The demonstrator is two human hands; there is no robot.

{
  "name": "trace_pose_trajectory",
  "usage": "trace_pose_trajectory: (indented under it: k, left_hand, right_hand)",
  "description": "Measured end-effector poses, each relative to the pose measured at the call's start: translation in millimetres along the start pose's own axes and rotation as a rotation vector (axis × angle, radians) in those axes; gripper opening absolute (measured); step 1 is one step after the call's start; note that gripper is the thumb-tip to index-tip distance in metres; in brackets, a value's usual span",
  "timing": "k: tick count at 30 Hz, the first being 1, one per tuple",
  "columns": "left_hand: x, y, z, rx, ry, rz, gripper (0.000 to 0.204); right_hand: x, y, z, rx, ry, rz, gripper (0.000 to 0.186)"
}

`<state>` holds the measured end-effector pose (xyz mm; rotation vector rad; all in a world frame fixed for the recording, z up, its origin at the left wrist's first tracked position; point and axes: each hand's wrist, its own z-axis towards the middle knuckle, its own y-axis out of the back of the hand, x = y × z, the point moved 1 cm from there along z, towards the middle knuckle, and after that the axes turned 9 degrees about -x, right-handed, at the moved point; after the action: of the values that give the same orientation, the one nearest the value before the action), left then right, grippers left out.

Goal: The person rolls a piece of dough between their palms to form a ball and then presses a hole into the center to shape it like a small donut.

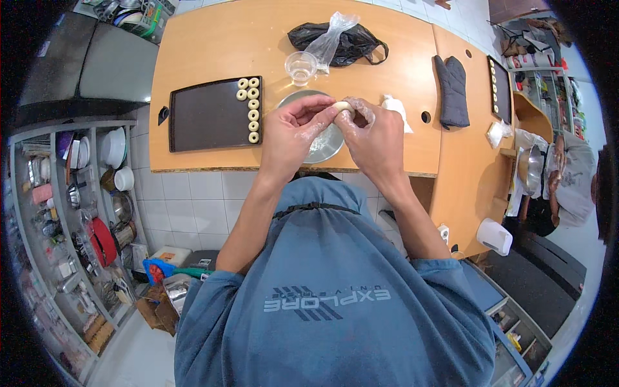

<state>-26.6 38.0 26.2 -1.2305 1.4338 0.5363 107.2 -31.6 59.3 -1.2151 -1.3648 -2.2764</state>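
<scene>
In the head view, your left hand [287,132] and right hand [380,135] together pinch a pale, curved dough piece [342,106] above the shiny metal bowl [335,149] at the near edge of the wooden surface [219,39], likely so loose powder falls inside. Smooth dough rings [254,115] line the dark baking tray [206,119] along its right edge, probably for easy reach.
</scene>
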Motion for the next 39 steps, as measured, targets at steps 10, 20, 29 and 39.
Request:
trace_pose_trajectory:
  k: [10,20,29,39]
  left_hand:
    - [1.3,-0.6,-2.3,0.002,-0.099,0.005,0.028]
    - [0.0,-2.0,1.3,0.001,-0.26,0.065,0.029]
    - [6.1,-7.1,0.7,-0.035,-0.39,0.116,0.032]
    - [4.5,-7.1,0.2,-0.049,-0.409,0.147,0.034]
  right_hand:
    - [5.1,-0.4,3.6,-0.047,-0.006,0.062,0.017]
    - [3.1,8.5,7.7,0.088,-0.123,0.097,0.024]
    - [5.2,14.4,11.9,0.086,-0.11,0.176,0.023]
    - [4.1,13.1,9.6,0.055,0.006,0.028,0.019]
